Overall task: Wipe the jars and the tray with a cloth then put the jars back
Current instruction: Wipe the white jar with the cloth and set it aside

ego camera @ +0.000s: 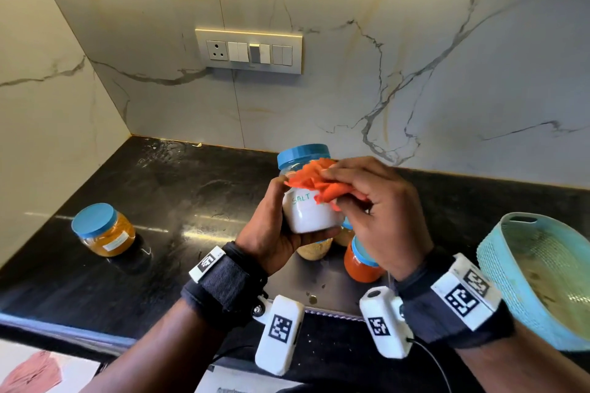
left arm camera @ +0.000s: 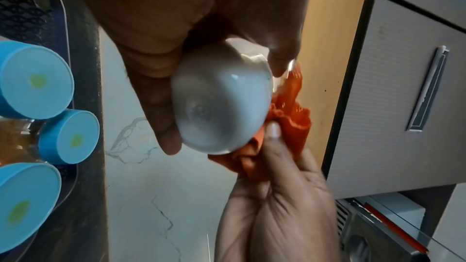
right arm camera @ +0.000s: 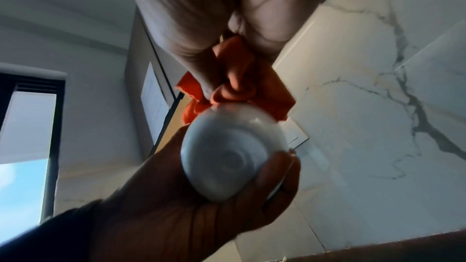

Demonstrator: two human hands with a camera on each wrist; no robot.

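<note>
My left hand grips a salt jar with a blue lid, held up above the black counter; its rounded base shows in both wrist views. My right hand holds a bunched orange cloth against the jar's upper side, just under the lid. The cloth is pinched between the thumb and fingers of that hand. Below the hands stand a red-filled jar and a grain-filled jar, partly hidden. The tray, a light blue woven basket, stands tilted at the right.
A jar of yellow powder stands alone on the counter at the left. Three blue jar lids show in the left wrist view. A switch panel is on the marble wall. A pink cloth lies at the lower left.
</note>
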